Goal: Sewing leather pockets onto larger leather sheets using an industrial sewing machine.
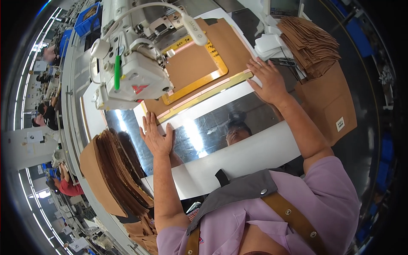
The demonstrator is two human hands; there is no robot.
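Note:
My left hand (157,135) lies flat with fingers apart at the near left corner of a white template board (187,114). My right hand (267,80) is spread over the board's right end, its fingertips by the end of a yellow-edged strip (204,98). Between them, a brown panel (231,39) rests on the board, with a yellow metal clamp frame (196,87) on top of it. The white sewing machine head (142,80) stands over the frame's left side and hides part of the panel. Neither hand grasps anything.
A shiny metal plate (221,117) spans the near side, above a white curved table edge (238,163). Brown piece stacks stand at left (111,170) and far right (309,46). A brown sheet (329,100) hangs at right. White folded pieces (270,44) lie beyond my right hand.

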